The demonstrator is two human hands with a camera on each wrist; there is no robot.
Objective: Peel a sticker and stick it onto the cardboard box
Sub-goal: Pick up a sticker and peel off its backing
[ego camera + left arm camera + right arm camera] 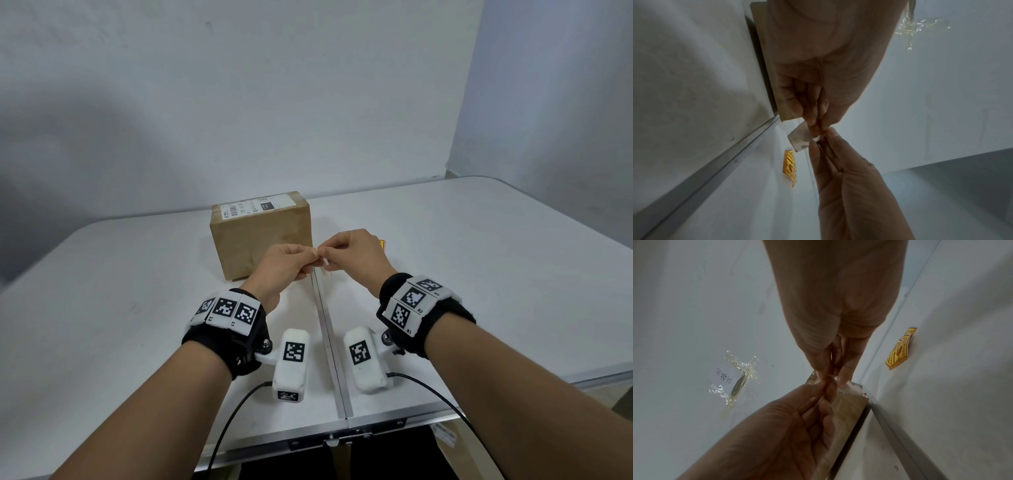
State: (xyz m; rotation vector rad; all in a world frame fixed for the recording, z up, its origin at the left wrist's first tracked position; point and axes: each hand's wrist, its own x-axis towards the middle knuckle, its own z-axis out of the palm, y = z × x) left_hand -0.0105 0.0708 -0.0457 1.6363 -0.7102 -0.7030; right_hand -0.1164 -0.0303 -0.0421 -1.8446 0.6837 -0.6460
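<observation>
Above the white folding table (479, 240), just in front of the brown cardboard box (262, 240), your left hand (287, 265) and right hand (356, 255) both pinch the small white paper sticker piece (800, 138); a yellow printed sticker (899, 350) lies on the table beyond your right hand.

walls (239, 102): plain white | table (102, 274): white folding, metal seam (329, 342)

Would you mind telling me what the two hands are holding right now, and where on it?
Both hands pinch one small white sticker piece at its near corner, left hand and right hand fingertips meeting there. Whether the backing has separated cannot be told.
</observation>
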